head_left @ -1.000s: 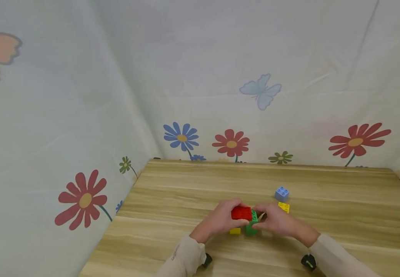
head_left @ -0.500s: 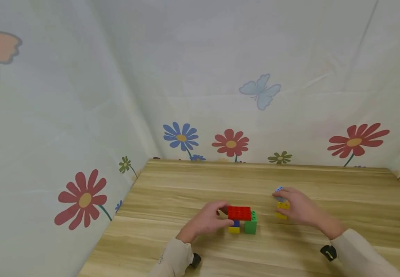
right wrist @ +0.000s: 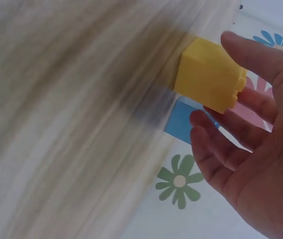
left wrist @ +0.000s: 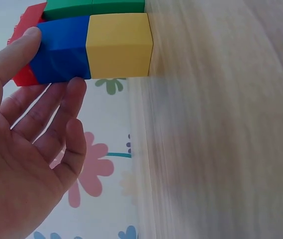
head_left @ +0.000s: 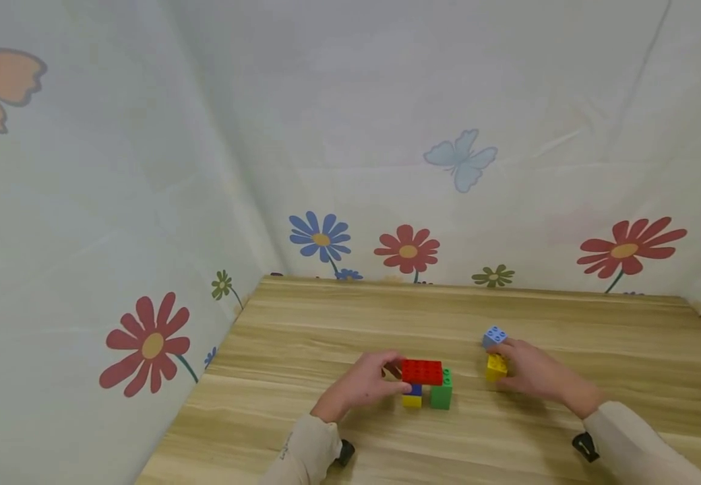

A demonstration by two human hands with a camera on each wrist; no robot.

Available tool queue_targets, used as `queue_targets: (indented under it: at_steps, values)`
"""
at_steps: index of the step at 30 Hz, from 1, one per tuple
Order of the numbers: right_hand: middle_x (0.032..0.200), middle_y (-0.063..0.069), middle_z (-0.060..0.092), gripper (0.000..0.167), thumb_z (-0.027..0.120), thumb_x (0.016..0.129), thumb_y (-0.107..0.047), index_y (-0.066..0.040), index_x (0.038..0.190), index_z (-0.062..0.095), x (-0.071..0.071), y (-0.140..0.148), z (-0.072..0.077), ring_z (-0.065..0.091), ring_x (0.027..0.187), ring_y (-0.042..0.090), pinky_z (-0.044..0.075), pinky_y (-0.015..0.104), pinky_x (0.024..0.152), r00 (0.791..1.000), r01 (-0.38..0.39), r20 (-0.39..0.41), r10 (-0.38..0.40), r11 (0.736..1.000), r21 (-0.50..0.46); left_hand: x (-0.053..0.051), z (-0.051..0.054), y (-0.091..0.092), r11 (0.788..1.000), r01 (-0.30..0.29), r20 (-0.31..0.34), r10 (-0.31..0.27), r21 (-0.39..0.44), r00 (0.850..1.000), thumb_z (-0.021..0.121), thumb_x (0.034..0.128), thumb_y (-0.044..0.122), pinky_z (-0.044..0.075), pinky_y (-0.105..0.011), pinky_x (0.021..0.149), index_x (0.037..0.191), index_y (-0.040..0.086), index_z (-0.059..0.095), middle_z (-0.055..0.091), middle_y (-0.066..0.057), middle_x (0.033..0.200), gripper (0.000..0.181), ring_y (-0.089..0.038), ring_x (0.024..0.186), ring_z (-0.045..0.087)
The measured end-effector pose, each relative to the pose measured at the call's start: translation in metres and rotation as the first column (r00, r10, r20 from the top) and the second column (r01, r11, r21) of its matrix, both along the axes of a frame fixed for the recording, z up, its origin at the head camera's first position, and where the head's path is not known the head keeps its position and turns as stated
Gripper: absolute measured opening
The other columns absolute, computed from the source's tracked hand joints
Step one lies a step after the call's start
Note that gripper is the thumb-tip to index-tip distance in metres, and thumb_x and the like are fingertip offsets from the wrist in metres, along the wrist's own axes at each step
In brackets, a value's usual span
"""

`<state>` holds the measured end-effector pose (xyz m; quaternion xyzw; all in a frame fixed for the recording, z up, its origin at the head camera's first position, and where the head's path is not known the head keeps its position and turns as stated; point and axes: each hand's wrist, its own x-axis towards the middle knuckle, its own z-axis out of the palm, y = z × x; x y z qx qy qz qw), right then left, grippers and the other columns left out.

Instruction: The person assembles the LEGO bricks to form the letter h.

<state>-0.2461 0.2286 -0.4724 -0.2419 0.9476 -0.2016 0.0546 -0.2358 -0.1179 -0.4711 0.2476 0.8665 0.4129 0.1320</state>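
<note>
Gripping smooth blue brick (left wrist: pixel 62 52) with left hand (head_left: pixel 361 384), studded yellow brick (right wrist: pixel 208 74) with right hand (head_left: pixel 535 370).

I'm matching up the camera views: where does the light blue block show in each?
Head: the light blue block is right of centre, beyond the yellow block at the right hand.
Left wrist: not in it.
Right wrist: light blue block slightly right of centre, below the yellow block, partly hidden.
Shared landmark: the wooden tabletop.

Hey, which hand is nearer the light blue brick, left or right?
Right. The right hand is around the loose yellow brick, beside the light blue brick; the left hand is farther off, at the left end of the red brick.
</note>
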Motion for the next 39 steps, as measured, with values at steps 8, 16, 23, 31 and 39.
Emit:
queue_targets:
  at_steps: [8, 16, 23, 31, 39]
  values:
    - [0.12, 0.02, 0.071, 0.044, 0.083, 0.09, -0.008, 0.009, 0.127, 0.066, -0.005, -0.005, 0.0, 0.066, 0.105, 0.03, 0.056, 0.056, 0.095, 1.0, 0.013, 0.029, -0.013, 1.0, -0.027, -0.002, -0.001, 0.004, 1.0, 0.013, -0.001, -0.013, -0.003, 1.0, 0.081, 0.0965, 0.022, 0.052, -0.026, 0.087, 0.116, 0.014, 0.072, 0.071, 0.011, 0.104, 0.023, -0.005, 0.096, 0.063]
    - [0.114, 0.008, 0.068, 0.043, 0.079, 0.096, -0.012, 0.004, 0.132, 0.064, 0.002, -0.017, 0.018, 0.063, 0.094, 0.019, 0.059, 0.043, 0.084, 0.991, -0.077, -0.119, 0.06, 0.987, -0.143, -0.001, -0.003, 0.008, 0.999, 0.013, 0.004, -0.013, 0.032, 1.0, 0.079, 0.0981, 0.019, 0.053, -0.025, 0.088, 0.124, 0.011, 0.071, 0.071, 0.01, 0.109, 0.028, -0.006, 0.099, 0.063]
    - [0.109, 0.003, 0.066, 0.044, 0.077, 0.098, -0.014, 0.003, 0.137, 0.063, 0.014, -0.036, 0.048, 0.063, 0.087, 0.012, 0.061, 0.035, 0.077, 0.968, -0.161, -0.229, 0.105, 0.956, -0.243, 0.0, -0.004, 0.012, 0.999, 0.015, 0.019, -0.016, 0.052, 1.0, 0.076, 0.1003, 0.022, 0.053, -0.024, 0.087, 0.124, 0.011, 0.072, 0.072, 0.009, 0.11, 0.027, -0.005, 0.099, 0.063]
    - [0.124, 0.016, 0.068, 0.049, 0.078, 0.097, -0.01, 0.007, 0.139, 0.059, 0.021, -0.066, 0.063, 0.065, 0.103, 0.025, 0.061, 0.038, 0.085, 0.972, -0.187, -0.187, 0.139, 0.945, -0.269, 0.001, -0.004, 0.015, 0.998, 0.011, 0.001, -0.011, 0.063, 1.0, 0.077, 0.1, 0.022, 0.054, -0.024, 0.088, 0.122, 0.011, 0.074, 0.074, 0.007, 0.111, 0.025, -0.006, 0.099, 0.064]
    - [0.12, 0.01, 0.068, 0.045, 0.078, 0.098, -0.015, 0.002, 0.136, 0.062, 0.025, -0.088, 0.058, 0.065, 0.099, 0.02, 0.061, 0.043, 0.086, 0.981, -0.185, -0.099, 0.164, 0.948, -0.259, 0.001, -0.006, 0.018, 0.999, 0.0, -0.01, 0.0, 0.045, 1.0, 0.077, 0.1002, 0.023, 0.054, -0.024, 0.088, 0.122, 0.012, 0.075, 0.074, 0.006, 0.111, 0.025, -0.005, 0.099, 0.066]
